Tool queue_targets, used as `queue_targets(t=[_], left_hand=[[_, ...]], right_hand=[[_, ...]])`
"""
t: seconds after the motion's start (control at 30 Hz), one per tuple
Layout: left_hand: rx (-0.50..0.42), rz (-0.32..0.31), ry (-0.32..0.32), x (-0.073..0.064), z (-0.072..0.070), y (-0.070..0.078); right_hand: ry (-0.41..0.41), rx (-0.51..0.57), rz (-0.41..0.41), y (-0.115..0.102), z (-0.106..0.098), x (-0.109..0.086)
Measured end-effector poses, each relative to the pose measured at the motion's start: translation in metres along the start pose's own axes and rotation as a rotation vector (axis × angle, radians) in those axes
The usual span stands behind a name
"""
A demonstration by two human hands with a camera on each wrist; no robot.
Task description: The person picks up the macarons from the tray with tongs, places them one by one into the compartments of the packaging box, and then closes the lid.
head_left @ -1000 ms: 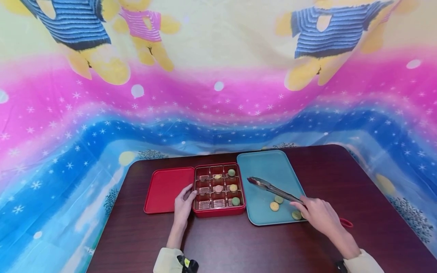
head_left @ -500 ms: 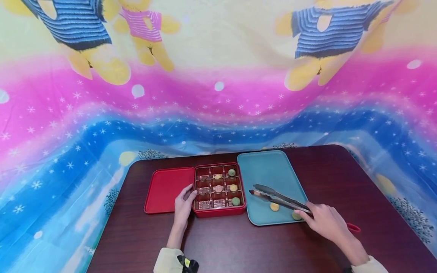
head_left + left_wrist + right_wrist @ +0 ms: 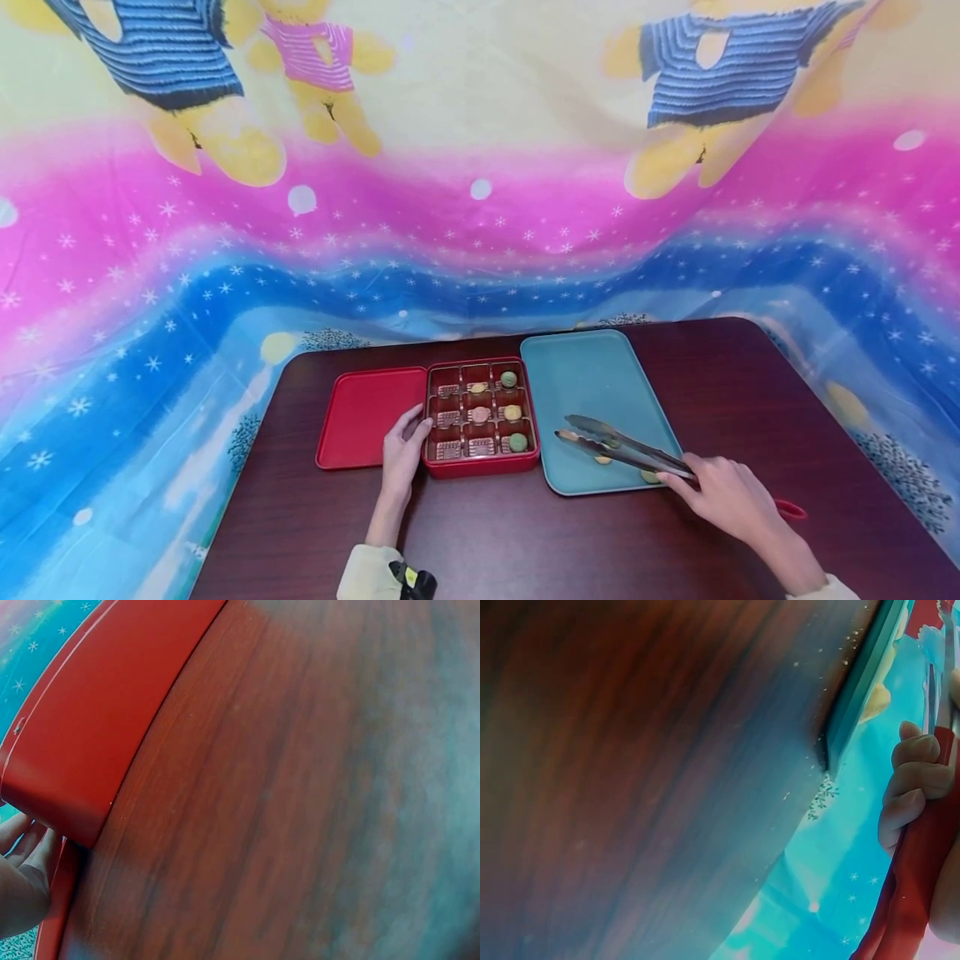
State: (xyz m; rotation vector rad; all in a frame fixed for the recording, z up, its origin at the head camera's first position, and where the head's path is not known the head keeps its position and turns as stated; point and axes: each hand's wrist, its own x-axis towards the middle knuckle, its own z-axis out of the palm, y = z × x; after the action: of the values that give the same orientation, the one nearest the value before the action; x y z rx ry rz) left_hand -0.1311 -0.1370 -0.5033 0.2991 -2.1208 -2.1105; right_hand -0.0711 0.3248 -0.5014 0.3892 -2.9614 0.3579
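In the head view my right hand (image 3: 731,496) grips metal tongs (image 3: 652,457), whose arms spread apart low over the blue-green tray (image 3: 592,358). Their red handle (image 3: 922,855) shows in the right wrist view, fingers curled round it. Under the tongs, a yellow cookie (image 3: 602,460) and a green cookie (image 3: 650,477) are partly covered. My left hand (image 3: 403,450) rests its fingers against the left side of the red box (image 3: 480,468). The box's compartments hold a pink cookie (image 3: 480,414) in the centre, another just behind it, and several down the right column.
A red lid (image 3: 371,421) lies flat left of the box. The tray stands close against the box's right side. All sit on a dark wooden table (image 3: 495,533), with a printed curtain (image 3: 480,242) hanging behind its far edge.
My right hand and the tongs have moved right and toward me over the tray; the tongs' arms have spread from nearly together. My left hand and the box have stayed put.
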Motion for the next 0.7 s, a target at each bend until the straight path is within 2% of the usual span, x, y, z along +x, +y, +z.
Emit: queue_targets(t=[0.4, 0.63, 0.7], left_hand=[[0.004, 0.023, 0.006, 0.000, 0.001, 0.000], [-0.006, 0.008, 0.023, 0.016, 0.000, -0.032], [-0.008, 0.009, 0.024, 0.017, -0.001, -0.035]], right_hand=[[-0.051, -0.004, 0.048, 0.014, -0.002, -0.015], [-0.090, -0.007, 0.072, 0.019, -0.004, -0.021], [-0.098, -0.007, 0.077, 0.020, -0.005, -0.022]])
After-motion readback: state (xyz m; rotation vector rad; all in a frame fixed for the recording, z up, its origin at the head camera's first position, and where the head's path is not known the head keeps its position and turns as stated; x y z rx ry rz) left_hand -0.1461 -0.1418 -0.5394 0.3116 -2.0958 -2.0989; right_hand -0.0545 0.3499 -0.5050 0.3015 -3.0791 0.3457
